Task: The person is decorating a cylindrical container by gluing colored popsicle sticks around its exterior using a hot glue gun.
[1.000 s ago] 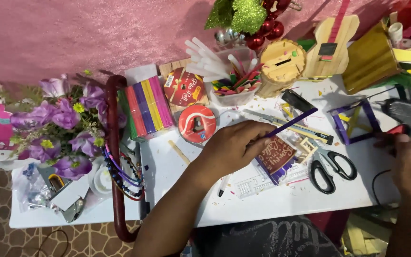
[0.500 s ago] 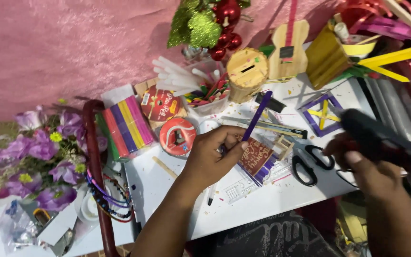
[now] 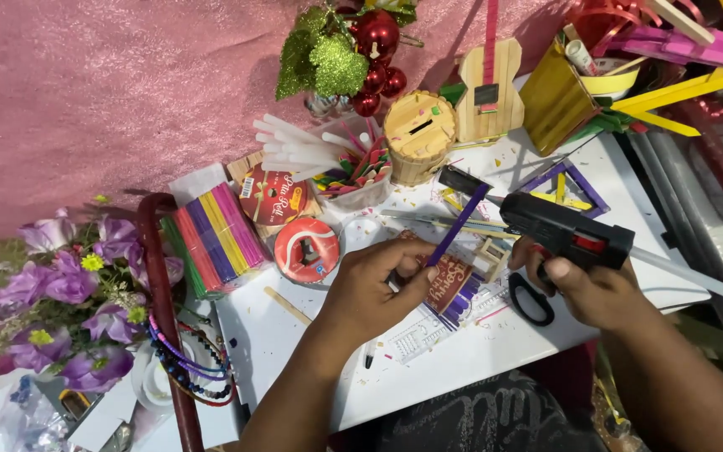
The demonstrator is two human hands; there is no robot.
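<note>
Left hand (image 3: 378, 289) pinches a thin purple wooden craft stick (image 3: 459, 224) near its lower end, tilted up toward the far right over the white counter (image 3: 479, 360). Right hand (image 3: 592, 289) is wrapped around the grip of a black hot-glue gun (image 3: 562, 228), nozzle pointing left, close to the stick. A small purple-edged stick panel (image 3: 453, 289) lies just beside the left fingers. I judge the stick light, stiff, snappable; best held at its flat faces, low down. Black-handled scissors (image 3: 531, 303) lie under the right hand.
</note>
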